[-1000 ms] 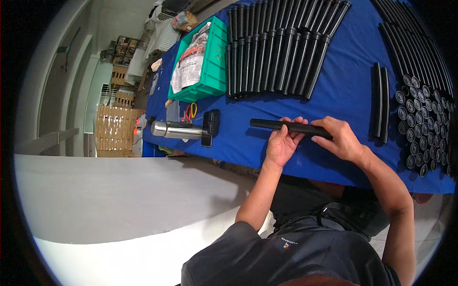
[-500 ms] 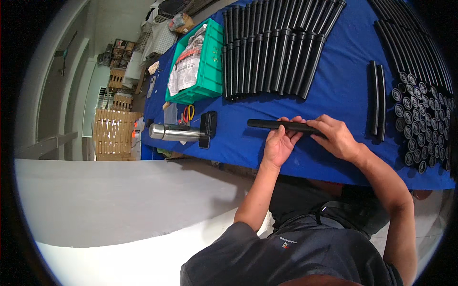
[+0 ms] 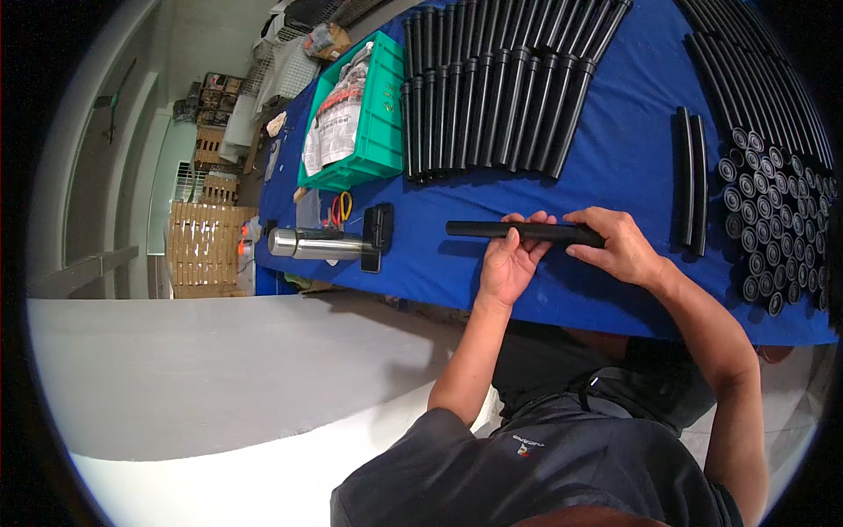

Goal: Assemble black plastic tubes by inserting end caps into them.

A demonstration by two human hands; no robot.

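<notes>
A black tube lies level across both my hands, above the near part of the blue cloth. My left hand grips it around the middle, palm turned up with the thumb over the near side. At its right end, my right hand closes on the tube from above, with the thumb below. Two similar loose black tubes lie side by side on the cloth, right of my right hand. What the fingers cover of the held tube's right end is partly hidden.
Rows of capped black tubes lie at the far middle. A large stack of tubes shows round ends at right. On the left are a green crate with a printed bag, scissors, a steel flask and a black phone-like device.
My right hand's fingers have shifted from lying over the tube to wrapping its right end, with the thumb lower. The left hand keeps its hold with little movement.
</notes>
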